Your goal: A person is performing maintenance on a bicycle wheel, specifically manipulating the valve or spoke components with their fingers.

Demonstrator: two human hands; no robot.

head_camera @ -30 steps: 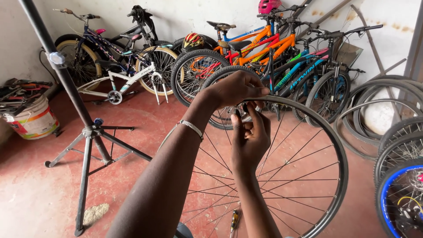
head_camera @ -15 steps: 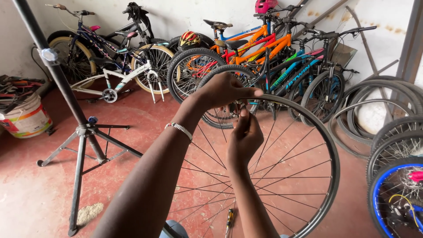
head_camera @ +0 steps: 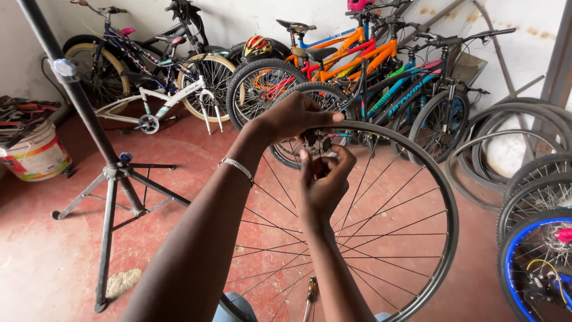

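A bare bicycle wheel stands upright in front of me, its silver rim [head_camera: 444, 197] strung with thin spokes [head_camera: 381, 238]. My left hand [head_camera: 295, 119], a beaded bracelet on its wrist, grips the top of the rim from above. Just below it, inside the rim, my right hand [head_camera: 325, 179] pinches a small dark tool [head_camera: 314, 140] at a spoke end. A screwdriver [head_camera: 310, 293] with a yellow and black handle shows through the lower spokes.
A black repair stand on tripod legs [head_camera: 113, 179] stands to the left on the red floor. A white bucket [head_camera: 39, 158] sits at far left. Several bicycles [head_camera: 357, 65] line the back wall. Loose tyres [head_camera: 506, 137] and a blue-rimmed wheel [head_camera: 524, 262] crowd the right.
Both hands have stayed at the top of the rim. My right hand's fingers have shifted slightly around the spoke end. The view has drifted a little.
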